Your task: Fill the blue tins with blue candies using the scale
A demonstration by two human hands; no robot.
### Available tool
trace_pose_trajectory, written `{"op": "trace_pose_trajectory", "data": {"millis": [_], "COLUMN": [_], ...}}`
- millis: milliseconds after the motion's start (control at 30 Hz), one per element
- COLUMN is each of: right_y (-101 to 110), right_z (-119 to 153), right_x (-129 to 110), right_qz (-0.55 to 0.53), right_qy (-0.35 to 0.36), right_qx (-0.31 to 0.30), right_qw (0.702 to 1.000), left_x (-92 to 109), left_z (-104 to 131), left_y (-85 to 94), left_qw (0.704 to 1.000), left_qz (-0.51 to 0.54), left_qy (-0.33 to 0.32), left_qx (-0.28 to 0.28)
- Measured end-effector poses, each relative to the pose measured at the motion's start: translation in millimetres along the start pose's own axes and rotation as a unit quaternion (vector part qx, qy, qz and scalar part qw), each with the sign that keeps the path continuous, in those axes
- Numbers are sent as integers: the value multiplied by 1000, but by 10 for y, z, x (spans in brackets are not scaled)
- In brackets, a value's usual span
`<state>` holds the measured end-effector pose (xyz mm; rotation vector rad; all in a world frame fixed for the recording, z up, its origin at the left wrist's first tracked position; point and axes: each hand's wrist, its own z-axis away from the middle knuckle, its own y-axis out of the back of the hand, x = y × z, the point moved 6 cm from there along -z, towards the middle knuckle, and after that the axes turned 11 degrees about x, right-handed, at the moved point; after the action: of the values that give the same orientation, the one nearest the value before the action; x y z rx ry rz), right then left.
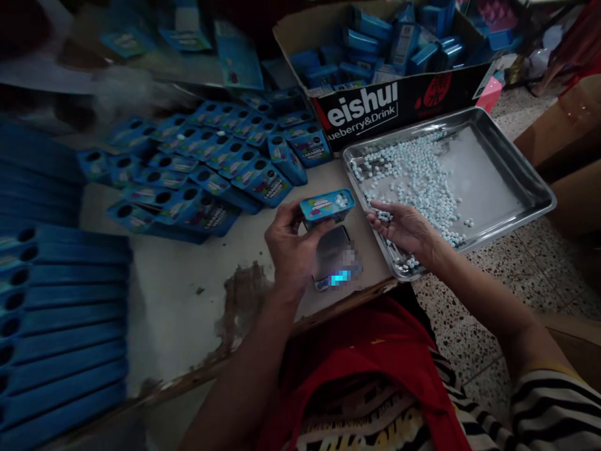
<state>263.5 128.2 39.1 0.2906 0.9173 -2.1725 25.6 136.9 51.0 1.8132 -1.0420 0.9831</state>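
My left hand (295, 241) grips a small blue candy tin (319, 208) by its sides, and white candies show in the hole at its right end. Below the tin lies a small digital scale (331, 254) with a lit blue display, partly hidden by my hand. Palm up, my right hand (404, 228) holds several small white candies (384, 215) in its curled fingers. It is just right of the tin, over the near-left rim of a metal tray (511, 160). Loose pale candies (422, 169) cover the tray's left part.
Rows of blue tins (225, 156) with round holes stand left of my hands. More blue tins (66, 313) are stacked at the far left. Behind the tray, a black cardboard box (404, 103) holds many blue tins. The table's worn front edge (347, 307) runs close to my body.
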Motion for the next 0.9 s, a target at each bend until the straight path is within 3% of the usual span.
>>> {"op": "trace_pose_trajectory", "data": {"millis": [100, 167, 267, 400, 500, 567, 700, 800, 900], "right_y": [67, 101, 94, 72, 75, 72, -8, -225, -510], "right_z": [43, 63, 95, 170, 259, 336, 521, 645, 686], "right_x": [-29, -49, -35, -34, -88, -137, -270, -335, -291], "right_qz": [59, 100, 157, 183, 187, 201, 263, 328, 379], "right_qy": [33, 52, 40, 34, 55, 67, 99, 132, 144], "right_qx": [-4, -6, -27, -19, 2, 7, 21, -2, -54], "right_qw": [998, 994, 986, 982, 981, 977, 959, 935, 912], "left_x": [-151, -193, -266, -391, -405, -355, -175, -26, 91], "left_z": [301, 495, 663, 700, 690, 696, 749, 803, 829], "left_y": [285, 369, 368, 284, 376, 573, 1188, 1592, 1857], "left_qw": [993, 990, 988, 985, 984, 988, 990, 981, 968], "left_qz": [48, 53, 63, 102, 122, 109, 38, -10, -55], "left_qy": [104, 129, 134, 134, 123, 104, 90, 109, 94], "left_qx": [41, 39, 47, 44, 34, 37, 104, 162, 228]}}
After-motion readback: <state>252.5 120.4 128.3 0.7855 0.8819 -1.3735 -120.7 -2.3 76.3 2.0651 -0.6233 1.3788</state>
